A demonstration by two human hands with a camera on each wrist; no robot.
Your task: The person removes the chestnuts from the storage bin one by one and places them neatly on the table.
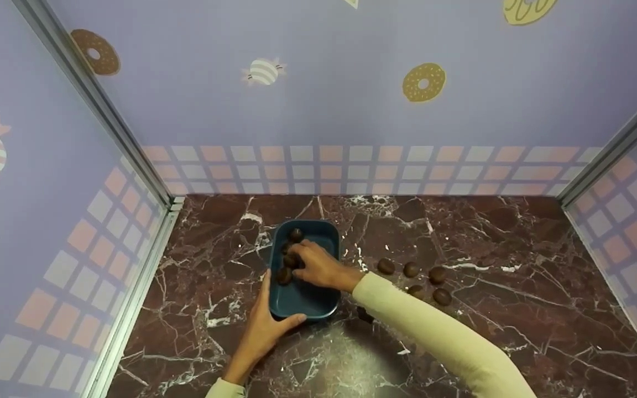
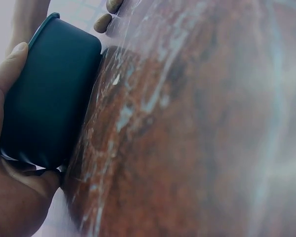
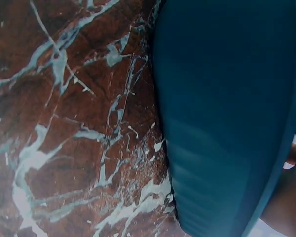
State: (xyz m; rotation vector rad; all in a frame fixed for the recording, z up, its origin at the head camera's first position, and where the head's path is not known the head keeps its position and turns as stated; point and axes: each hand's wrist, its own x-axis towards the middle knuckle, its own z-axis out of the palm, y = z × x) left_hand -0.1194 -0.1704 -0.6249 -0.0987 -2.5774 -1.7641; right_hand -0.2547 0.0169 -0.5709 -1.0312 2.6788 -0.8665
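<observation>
A blue rectangular tray [image 1: 307, 307] lies on the table, left of centre. My left hand [image 1: 266, 326] grips its near left corner, thumb along the near end and fingers at the left side. Inside, my right hand [image 1: 321, 268] pinches a chestnut [image 1: 291, 260] between thumb and fingers. More dark brown chestnuts [image 1: 284, 276] lie in the tray's left half, one [image 1: 296, 234] near its far end. The left wrist view shows the tray's outer wall [image 2: 54, 94] against the left hand [image 2: 19, 202]. In the right wrist view the tray wall [image 3: 222, 123] hides most of the right hand.
Several loose chestnuts [image 1: 411, 270] lie on the marbled table [image 1: 230, 342] right of the tray, some partly behind the right sleeve [image 1: 429, 326]. A dark object [image 1: 365, 314] shows beneath that forearm. Patterned panels [image 1: 340, 99] stand at the back and both sides.
</observation>
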